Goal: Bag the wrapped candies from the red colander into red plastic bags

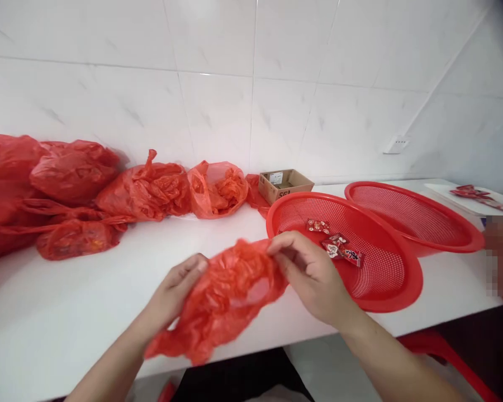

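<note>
A crumpled red plastic bag [230,296] is stretched between my two hands above the front of the white table. My left hand [178,287] pinches its left side, thumb on top. On the bag's upper right edge, my right hand [308,273] has its thumb and fingers closed. Just beyond my right hand sits a round red mesh basket [385,268], tilted, with several small wrapped packets [337,245] in it.
Several red plastic bags [146,190] line the wall at the left and centre. An open cardboard box [285,185] stands behind the basket. A second red basket [414,215] lies to the right, near a white tray [456,196] with red packets. Another person's arm shows at the right edge.
</note>
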Motion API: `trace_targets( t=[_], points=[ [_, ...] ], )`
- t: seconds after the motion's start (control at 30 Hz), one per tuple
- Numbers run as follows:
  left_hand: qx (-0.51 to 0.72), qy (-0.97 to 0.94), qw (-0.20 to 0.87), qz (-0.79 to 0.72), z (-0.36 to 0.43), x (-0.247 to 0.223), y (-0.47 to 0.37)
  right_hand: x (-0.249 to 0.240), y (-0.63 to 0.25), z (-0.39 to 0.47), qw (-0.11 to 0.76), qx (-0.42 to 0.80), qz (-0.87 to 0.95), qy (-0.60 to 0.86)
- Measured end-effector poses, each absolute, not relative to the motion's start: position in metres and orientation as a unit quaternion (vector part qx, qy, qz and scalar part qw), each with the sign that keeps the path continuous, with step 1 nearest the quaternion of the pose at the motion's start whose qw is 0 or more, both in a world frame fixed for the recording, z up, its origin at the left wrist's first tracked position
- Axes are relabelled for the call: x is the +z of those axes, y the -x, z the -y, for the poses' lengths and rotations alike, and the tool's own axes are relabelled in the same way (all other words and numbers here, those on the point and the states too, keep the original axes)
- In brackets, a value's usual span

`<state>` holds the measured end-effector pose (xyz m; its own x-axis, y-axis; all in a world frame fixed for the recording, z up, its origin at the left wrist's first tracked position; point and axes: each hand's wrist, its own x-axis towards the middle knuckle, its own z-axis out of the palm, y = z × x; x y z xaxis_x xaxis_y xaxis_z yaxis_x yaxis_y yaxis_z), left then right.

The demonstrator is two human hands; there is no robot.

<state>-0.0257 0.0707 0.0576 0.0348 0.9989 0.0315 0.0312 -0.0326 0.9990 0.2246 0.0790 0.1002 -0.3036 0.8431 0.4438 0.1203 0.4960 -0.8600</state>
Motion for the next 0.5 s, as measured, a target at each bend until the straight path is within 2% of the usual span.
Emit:
trace_targets(
  t=[0.1,0.27,0.4,0.5],
  points=[
    [0.587,-0.366,0.529,-0.491,-0.059,0.053,0.049,0.079,-0.231,-0.086,0.57,0.412,0.612,0.361],
    [0.655,-0.285,0.483,-0.506,-0.046,0.049,0.073,0.067,-0.224,-0.099,0.588,0.458,0.566,0.353],
    [0.702,-0.356,0.28,-0.55,-0.025,0.04,0.061,0.061,-0.214,-0.095,0.59,0.394,0.59,0.386],
    [0.638,-0.441,0.158,-0.612,-0.012,0.021,0.044,0.047,-0.203,-0.087,0.569,0.359,0.628,0.39]
  ],
)
